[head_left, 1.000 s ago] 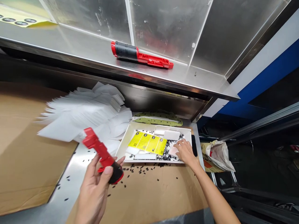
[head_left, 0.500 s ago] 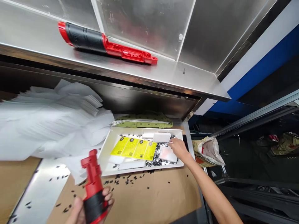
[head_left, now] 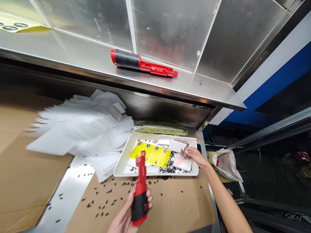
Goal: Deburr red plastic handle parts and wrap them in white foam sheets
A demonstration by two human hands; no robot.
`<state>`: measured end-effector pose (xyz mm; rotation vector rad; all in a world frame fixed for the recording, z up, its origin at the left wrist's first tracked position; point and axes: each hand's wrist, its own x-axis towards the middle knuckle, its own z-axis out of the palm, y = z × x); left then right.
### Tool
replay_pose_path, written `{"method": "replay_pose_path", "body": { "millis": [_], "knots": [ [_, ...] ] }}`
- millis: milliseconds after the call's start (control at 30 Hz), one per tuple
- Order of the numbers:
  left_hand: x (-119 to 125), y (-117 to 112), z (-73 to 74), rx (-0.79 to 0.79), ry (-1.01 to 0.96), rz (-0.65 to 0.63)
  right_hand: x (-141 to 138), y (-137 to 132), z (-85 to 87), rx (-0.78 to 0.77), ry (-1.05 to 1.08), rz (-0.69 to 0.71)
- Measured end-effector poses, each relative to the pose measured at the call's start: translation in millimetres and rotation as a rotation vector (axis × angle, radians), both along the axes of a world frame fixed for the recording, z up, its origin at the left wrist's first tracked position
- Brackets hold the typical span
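Note:
My left hand (head_left: 128,207) is wrapped around the black grip of a red and black plastic tool housing (head_left: 140,189), its narrow red end pointing up. My right hand (head_left: 194,155), over the right side of a white tray (head_left: 155,174), pinches several small dark metal pieces (head_left: 185,152) that look like screws. Inside the tray lie a yellow label sheet (head_left: 159,157), white foam pieces (head_left: 182,163) and many small black parts (head_left: 170,160). A similar red and black housing (head_left: 127,60) rests on the metal shelf above.
Thin white foam sheets (head_left: 80,126) are heaped to the left. A green zipped pouch (head_left: 160,128) lies behind the tray. Loose black bits dot the cardboard (head_left: 175,207). One screw (head_left: 200,82) is on the shelf (head_left: 97,60). An open bag (head_left: 225,165) stands at right.
My right hand has lifted a little from the tray's contents, with small metal pieces now showing in its fingers. My left hand has brought the housing rightward, in front of the tray. The view has shifted left.

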<state>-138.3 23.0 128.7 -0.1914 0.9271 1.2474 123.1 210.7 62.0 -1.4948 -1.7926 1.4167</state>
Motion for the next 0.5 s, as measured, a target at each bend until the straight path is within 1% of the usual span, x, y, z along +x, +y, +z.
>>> {"method": "replay_pose_path", "body": {
  "millis": [67, 133, 200, 267, 367, 433, 500],
  "knots": [
    [2.9, -0.8, -0.9, 0.031, -0.053, -0.034, 1.4, -9.5, 5.3, -0.053, 0.179, -0.049],
    [5.1, -2.1, -1.7, 0.071, -0.115, -0.078, -0.8, -17.4, 9.8, -0.075, 0.305, -0.109],
    [8.1, -4.3, 0.1, 0.108, -0.157, -0.111, -4.8, -24.3, 13.9, -0.074, 0.379, -0.174],
    [12.9, -7.2, 5.3, 0.125, -0.147, -0.116, -8.8, -33.7, 17.9, -0.046, 0.412, -0.239],
    [21.9, -11.9, 15.4, 0.135, -0.041, -0.107, -12.9, -59.5, 24.0, 0.005, 0.43, -0.309],
    [27.0, -14.8, 20.5, 0.141, 0.076, -0.115, -14.9, -85.6, 26.4, 0.006, 0.439, -0.334],
    [30.3, -17.2, 23.9, 0.135, 0.16, -0.124, -17.5, -115.7, 26.3, -0.033, 0.453, -0.348]
  ]
}}
